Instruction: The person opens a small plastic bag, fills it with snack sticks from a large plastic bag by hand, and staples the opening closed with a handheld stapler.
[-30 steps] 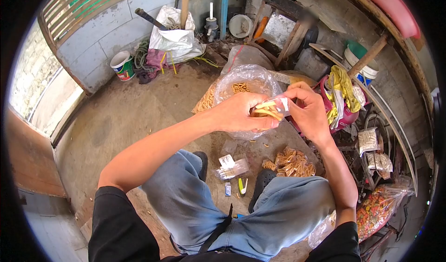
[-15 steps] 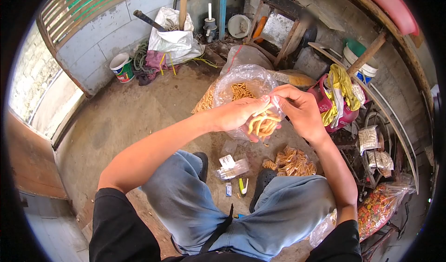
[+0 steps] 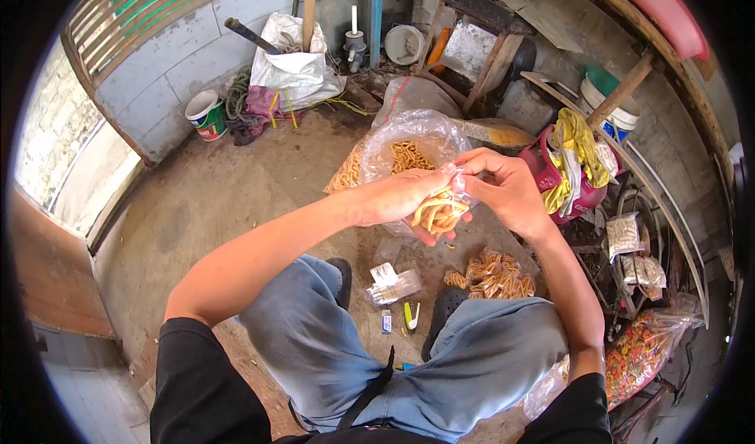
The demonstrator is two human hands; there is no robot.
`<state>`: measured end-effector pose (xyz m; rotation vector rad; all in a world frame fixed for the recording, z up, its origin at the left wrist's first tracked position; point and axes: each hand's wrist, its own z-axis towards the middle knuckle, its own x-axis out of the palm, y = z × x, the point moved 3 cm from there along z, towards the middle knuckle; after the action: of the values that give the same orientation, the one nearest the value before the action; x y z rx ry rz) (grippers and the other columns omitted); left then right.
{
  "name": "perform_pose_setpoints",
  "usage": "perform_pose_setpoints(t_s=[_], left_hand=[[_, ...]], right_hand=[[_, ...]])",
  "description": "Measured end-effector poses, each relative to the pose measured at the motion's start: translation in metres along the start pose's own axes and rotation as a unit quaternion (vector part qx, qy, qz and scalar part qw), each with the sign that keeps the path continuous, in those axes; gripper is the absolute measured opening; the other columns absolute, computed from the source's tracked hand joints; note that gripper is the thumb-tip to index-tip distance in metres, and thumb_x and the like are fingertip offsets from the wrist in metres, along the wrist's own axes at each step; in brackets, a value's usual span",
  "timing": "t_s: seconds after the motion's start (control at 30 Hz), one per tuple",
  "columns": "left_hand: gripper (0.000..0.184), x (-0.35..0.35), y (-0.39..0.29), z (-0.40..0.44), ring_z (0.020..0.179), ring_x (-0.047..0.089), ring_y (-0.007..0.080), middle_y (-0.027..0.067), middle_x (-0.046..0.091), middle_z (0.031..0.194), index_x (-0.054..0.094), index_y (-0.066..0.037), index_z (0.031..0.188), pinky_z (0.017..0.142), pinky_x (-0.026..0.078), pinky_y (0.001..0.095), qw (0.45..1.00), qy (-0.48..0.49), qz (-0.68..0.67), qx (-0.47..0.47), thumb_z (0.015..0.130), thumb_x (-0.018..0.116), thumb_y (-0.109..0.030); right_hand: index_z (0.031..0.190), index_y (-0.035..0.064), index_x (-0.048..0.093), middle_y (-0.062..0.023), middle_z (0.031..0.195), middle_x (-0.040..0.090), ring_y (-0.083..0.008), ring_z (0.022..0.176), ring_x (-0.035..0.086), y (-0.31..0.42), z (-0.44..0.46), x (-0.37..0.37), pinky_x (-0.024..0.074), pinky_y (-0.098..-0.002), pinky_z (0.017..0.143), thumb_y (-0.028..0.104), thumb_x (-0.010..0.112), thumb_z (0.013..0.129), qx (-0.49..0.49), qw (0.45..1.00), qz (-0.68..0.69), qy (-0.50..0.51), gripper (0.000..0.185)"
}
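A small clear plastic bag of yellow stick snacks (image 3: 440, 212) is between my hands, its top pinched. My left hand (image 3: 413, 195) cups the bag from beneath, with the thumb up at its neck. At the gathered top, my right hand (image 3: 499, 180) has thumb and finger closed on the plastic. Just behind them stands a large open clear sack of the same snacks (image 3: 410, 158). Below the hands, a heap of filled snack bags (image 3: 499, 275) lies on the floor. A green-handled stapler (image 3: 411, 316) and a small blue-and-white box (image 3: 386, 321) lie between my feet.
A clear pack of small plastic bags (image 3: 395, 283) lies by my left foot. To the right are a pink basket with yellow cloth (image 3: 578, 161) and a large bag of colourful snacks (image 3: 651, 353). A paint bucket (image 3: 207, 115) and white sack (image 3: 295, 70) stand at the back left.
The snack bag has shifted slightly left and tilted, its top now bunched tighter between my fingers. My right fingers have curled in closer to my left thumb.
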<state>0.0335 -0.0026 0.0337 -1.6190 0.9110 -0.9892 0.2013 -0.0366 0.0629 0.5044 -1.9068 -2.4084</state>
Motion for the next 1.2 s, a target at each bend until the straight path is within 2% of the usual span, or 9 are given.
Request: perform_pose_setpoints(t_s=[0.17, 0.33, 0.5, 0.6, 0.7, 0.77, 0.97, 1.07, 1.2], left_hand=[[0.062, -0.001, -0.006, -0.001, 0.089, 0.066, 0.0196, 0.0077, 0.064, 0.109, 0.051, -0.012, 0.121, 0.070, 0.058, 0.0345, 0.999, -0.040, -0.018, 0.017, 0.097, 0.021, -0.060], [0.065, -0.007, -0.005, -0.002, 0.088, 0.067, 0.0204, 0.0087, 0.065, 0.104, 0.051, -0.009, 0.120, 0.068, 0.058, 0.0353, 0.998, -0.039, -0.044, 0.032, 0.096, 0.024, -0.062], [0.065, -0.014, 0.003, 0.001, 0.090, 0.066, 0.0206, 0.0103, 0.064, 0.103, 0.051, -0.006, 0.121, 0.072, 0.058, 0.0353, 0.997, -0.034, -0.070, 0.028, 0.095, 0.030, -0.062], [0.054, -0.025, -0.006, 0.000, 0.101, 0.064, 0.0202, 0.0088, 0.062, 0.116, 0.043, -0.009, 0.131, 0.079, 0.056, 0.0342, 0.988, -0.079, -0.011, 0.129, 0.092, 0.058, -0.043], [0.045, -0.037, -0.006, -0.002, 0.101, 0.063, 0.0151, 0.0052, 0.064, 0.111, 0.051, -0.009, 0.122, 0.076, 0.055, 0.0302, 0.981, -0.122, 0.119, 0.092, 0.087, 0.069, -0.029], [0.039, -0.041, -0.004, -0.003, 0.097, 0.063, 0.0104, 0.0022, 0.066, 0.106, 0.056, -0.008, 0.116, 0.072, 0.055, 0.0261, 0.977, -0.143, 0.145, 0.065, 0.084, 0.073, -0.022], [0.038, -0.068, 0.017, -0.004, 0.089, 0.064, 0.0078, 0.0007, 0.067, 0.104, 0.056, -0.007, 0.118, 0.065, 0.053, 0.0221, 0.971, -0.160, 0.177, -0.002, 0.085, 0.071, -0.019], [0.039, -0.076, 0.020, -0.010, 0.088, 0.063, 0.0076, 0.0009, 0.067, 0.103, 0.055, -0.006, 0.120, 0.066, 0.053, 0.0227, 0.967, -0.174, 0.186, 0.012, 0.085, 0.070, -0.016], [0.039, -0.084, 0.024, -0.024, 0.087, 0.062, 0.0070, 0.0015, 0.068, 0.100, 0.055, -0.005, 0.118, 0.069, 0.052, 0.0231, 0.967, -0.195, 0.166, 0.004, 0.083, 0.071, -0.013]], right_hand=[[0.102, -0.0009, 0.067, -0.0107, 0.120, 0.057, -0.0140, 0.095, 0.059, 0.007, -0.001, 0.007, 0.0472, -0.0261, 0.081, 0.013, 0.064, 0.090, 0.043, 0.999, -0.010, -0.003, 0.018], [0.104, 0.0052, 0.068, -0.0154, 0.128, 0.052, -0.0238, 0.117, 0.050, 0.014, -0.001, 0.013, 0.0372, -0.0360, 0.100, 0.022, 0.063, 0.091, -0.122, 0.978, -0.167, 0.008, 0.022], [0.103, 0.0066, 0.069, -0.0155, 0.126, 0.053, -0.0244, 0.113, 0.053, 0.010, 0.007, 0.010, 0.0394, -0.0356, 0.098, 0.023, 0.062, 0.090, -0.119, 0.970, -0.209, -0.021, 0.022], [0.101, 0.0055, 0.069, -0.0151, 0.125, 0.054, -0.0248, 0.107, 0.057, 0.012, 0.027, 0.005, 0.0417, -0.0353, 0.095, 0.022, 0.063, 0.089, -0.089, 0.981, -0.166, -0.050, 0.022], [0.094, 0.0036, 0.070, -0.0143, 0.117, 0.059, -0.0253, 0.095, 0.062, 0.012, 0.051, -0.002, 0.0457, -0.0349, 0.088, 0.024, 0.067, 0.084, -0.081, 0.990, -0.092, -0.072, 0.022], [0.088, 0.0006, 0.068, -0.0112, 0.123, 0.056, -0.0148, 0.102, 0.056, 0.009, 0.065, -0.005, 0.0441, -0.0283, 0.086, 0.023, 0.070, 0.084, -0.037, 0.973, -0.220, 0.066, 0.023], [0.073, 0.0030, 0.063, -0.0055, 0.092, 0.064, -0.0113, 0.083, 0.057, -0.002, 0.111, -0.015, 0.0450, -0.0265, 0.077, 0.027, 0.069, 0.084, -0.089, 0.952, -0.268, 0.118, 0.027], [0.070, 0.0103, 0.062, 0.0002, 0.072, 0.062, -0.0084, 0.072, 0.056, -0.045, 0.143, -0.034, 0.0463, -0.0259, 0.068, 0.038, 0.063, 0.089, 0.046, 0.997, -0.056, -0.014, 0.034], [0.070, 0.0093, 0.062, -0.0009, 0.064, 0.058, -0.0090, 0.057, 0.052, -0.202, 0.160, -0.044, 0.0466, -0.0271, 0.056, 0.039, 0.067, 0.085, 0.217, 0.969, -0.113, -0.017, 0.034]])
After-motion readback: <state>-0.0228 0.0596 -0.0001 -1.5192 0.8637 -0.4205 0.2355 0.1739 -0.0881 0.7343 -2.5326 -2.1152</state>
